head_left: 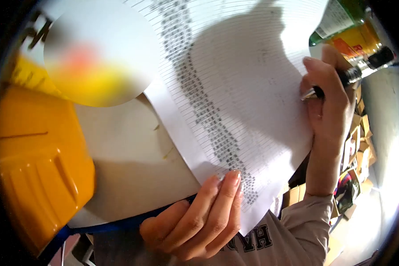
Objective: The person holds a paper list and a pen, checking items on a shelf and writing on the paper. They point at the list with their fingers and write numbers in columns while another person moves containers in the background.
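Note:
A printed sheet of paper (235, 80) with ruled rows and dense columns of small characters lies across the table. My left hand (195, 226) is at its lower corner, fingers together and bent over the edge, tips on the print. In my right hand (326, 93), at the sheet's right edge, is a pen (355, 74) with a black and clear barrel. Its silver tip points left, close over the page. Part of the barrel is hidden by the fingers. A dark shadow falls over the right half of the sheet.
At left stands a yellow-orange moulded plastic thing (44, 164) on the pale tabletop (133, 177), which has a blue edge. A green bottle (337, 20) and an orange-labelled container (357, 40) stand beyond my right hand. Cardboard boxes (363, 137) lie at far right. A round blur covers the upper left.

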Demonstrator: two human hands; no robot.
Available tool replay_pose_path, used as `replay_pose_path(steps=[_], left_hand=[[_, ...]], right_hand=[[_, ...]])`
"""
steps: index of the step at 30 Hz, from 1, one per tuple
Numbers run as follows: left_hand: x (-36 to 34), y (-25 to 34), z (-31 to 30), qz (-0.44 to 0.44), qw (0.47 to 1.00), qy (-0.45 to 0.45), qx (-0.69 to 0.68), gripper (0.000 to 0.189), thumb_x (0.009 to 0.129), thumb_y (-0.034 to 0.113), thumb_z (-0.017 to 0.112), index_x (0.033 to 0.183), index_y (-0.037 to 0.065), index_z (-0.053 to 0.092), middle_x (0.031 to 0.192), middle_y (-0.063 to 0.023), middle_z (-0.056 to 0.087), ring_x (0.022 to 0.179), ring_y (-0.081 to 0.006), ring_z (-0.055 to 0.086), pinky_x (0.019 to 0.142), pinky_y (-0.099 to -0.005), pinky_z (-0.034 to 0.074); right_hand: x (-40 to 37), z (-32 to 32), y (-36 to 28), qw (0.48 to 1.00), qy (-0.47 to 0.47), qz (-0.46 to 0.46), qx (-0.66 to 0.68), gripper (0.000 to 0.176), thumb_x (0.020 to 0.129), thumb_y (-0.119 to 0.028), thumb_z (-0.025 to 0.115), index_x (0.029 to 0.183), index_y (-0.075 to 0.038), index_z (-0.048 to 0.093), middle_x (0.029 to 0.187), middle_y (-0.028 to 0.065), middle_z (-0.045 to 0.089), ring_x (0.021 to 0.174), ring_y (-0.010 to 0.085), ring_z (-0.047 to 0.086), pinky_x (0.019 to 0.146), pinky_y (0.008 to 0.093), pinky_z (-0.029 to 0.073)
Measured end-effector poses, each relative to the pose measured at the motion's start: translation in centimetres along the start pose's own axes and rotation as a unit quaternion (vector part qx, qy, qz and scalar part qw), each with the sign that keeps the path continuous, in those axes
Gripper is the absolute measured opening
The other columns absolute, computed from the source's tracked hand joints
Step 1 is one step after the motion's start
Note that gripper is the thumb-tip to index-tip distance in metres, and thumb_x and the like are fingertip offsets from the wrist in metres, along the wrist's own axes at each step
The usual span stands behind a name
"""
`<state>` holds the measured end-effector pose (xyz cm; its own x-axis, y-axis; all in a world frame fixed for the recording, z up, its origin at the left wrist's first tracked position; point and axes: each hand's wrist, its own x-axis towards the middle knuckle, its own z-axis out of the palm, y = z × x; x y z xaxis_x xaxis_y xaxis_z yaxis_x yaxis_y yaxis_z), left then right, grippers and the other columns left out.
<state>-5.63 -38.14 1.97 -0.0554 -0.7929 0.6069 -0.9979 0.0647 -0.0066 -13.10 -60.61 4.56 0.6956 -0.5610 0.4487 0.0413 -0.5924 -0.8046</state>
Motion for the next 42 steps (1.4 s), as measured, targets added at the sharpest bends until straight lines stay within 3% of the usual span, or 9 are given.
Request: replay_pose_path(steps=[2,3,7,12,16,21,31,38,42], left_hand=[[-0.2,-0.2,0.4,-0.012,0.999,0.033,-0.023,0.005,0.076,0.006,0.053,0.075,0.002,0.056,0.082,-0.0106,0.060,0.066,-0.0164,0.056,0.053,-0.0193,0.046],[-0.1,-0.3,0.1,-0.024,0.999,0.029,-0.035,0.006,0.077,0.006,0.052,0.075,0.002,0.055,0.082,-0.0116,0.060,0.064,-0.0166,0.056,0.053,-0.0195,0.046],[0.4,-0.3,-0.1,-0.069,0.997,0.020,-0.032,0.006,0.077,0.004,0.050,0.075,0.000,0.053,0.081,-0.0147,0.059,0.061,-0.0169,0.057,0.052,-0.0208,0.047],[0.5,-0.5,0.3,-0.086,0.995,0.030,-0.026,0.006,0.077,0.005,0.050,0.074,0.000,0.052,0.082,-0.0144,0.059,0.060,-0.0175,0.057,0.050,-0.0213,0.047],[-0.1,0.7,-0.5,-0.099,0.994,0.025,-0.028,0.006,0.079,0.006,0.048,0.076,0.002,0.052,0.082,-0.0126,0.060,0.062,-0.0159,0.056,0.052,-0.0204,0.045],[-0.3,0.7,-0.3,-0.094,0.995,0.040,0.013,0.008,0.081,0.009,0.046,0.077,0.004,0.051,0.080,-0.0087,0.061,0.064,-0.0135,0.055,0.055,-0.0190,0.043],[-0.1,0.9,0.0,-0.107,0.993,0.046,0.022,0.010,0.081,0.010,0.045,0.074,0.005,0.050,0.079,-0.0067,0.061,0.063,-0.0116,0.053,0.055,-0.0179,0.042],[-0.4,0.4,0.8,-0.097,0.993,0.048,0.046,0.008,0.080,0.011,0.046,0.074,0.006,0.049,0.079,-0.0044,0.061,0.063,-0.0102,0.052,0.056,-0.0168,0.039],[0.4,1.5,0.4,-0.108,0.991,0.053,0.059,0.008,0.080,0.011,0.047,0.074,0.007,0.049,0.079,-0.0035,0.062,0.064,-0.0097,0.051,0.056,-0.0169,0.039]], right_hand=[[0.1,1.0,-1.3,0.994,0.054,0.063,0.071,0.029,0.070,-0.009,0.055,0.048,-0.012,0.036,0.046,-0.0068,0.026,0.041,0.0026,0.023,0.040,0.0203,0.015],[0.0,0.5,-1.3,0.986,0.042,0.105,0.123,0.023,0.069,-0.007,0.056,0.052,-0.009,0.041,0.049,-0.0051,0.032,0.043,0.0032,0.029,0.041,0.0191,0.020],[-0.5,0.1,0.4,0.993,0.037,-0.083,-0.077,0.008,0.070,0.000,0.053,0.078,-0.002,0.053,0.069,0.0041,0.048,0.056,0.0082,0.045,0.050,0.0190,0.038],[-0.6,-0.5,0.7,0.999,-0.012,-0.041,0.001,0.015,0.075,-0.004,0.050,0.089,-0.003,0.056,0.073,0.0068,0.049,0.058,0.0099,0.045,0.052,0.0202,0.039],[-1.4,0.0,-0.3,0.997,0.037,-0.024,0.060,0.013,0.076,-0.013,0.051,0.081,-0.004,0.059,0.064,0.0051,0.047,0.053,0.0096,0.043,0.049,0.0198,0.036],[-1.2,0.8,-1.9,0.977,0.121,0.135,0.110,0.019,0.070,-0.016,0.057,0.078,0.001,0.058,0.054,0.0035,0.044,0.049,0.0093,0.041,0.047,0.0191,0.033],[-0.9,1.2,-2.3,0.982,0.125,0.125,0.063,0.018,0.067,-0.017,0.057,0.067,0.001,0.056,0.051,0.0030,0.042,0.048,0.0093,0.040,0.048,0.0196,0.032],[-0.9,1.4,-1.1,0.991,0.100,0.066,0.065,0.018,0.067,-0.017,0.057,0.065,0.000,0.055,0.054,0.0037,0.043,0.050,0.0107,0.040,0.050,0.0223,0.034],[-1.2,-1.9,0.8,0.995,-0.046,-0.071,0.050,0.011,0.076,-0.008,0.047,0.083,-0.002,0.054,0.086,0.0075,0.045,0.056,0.0088,0.038,0.045,0.0194,0.032]])
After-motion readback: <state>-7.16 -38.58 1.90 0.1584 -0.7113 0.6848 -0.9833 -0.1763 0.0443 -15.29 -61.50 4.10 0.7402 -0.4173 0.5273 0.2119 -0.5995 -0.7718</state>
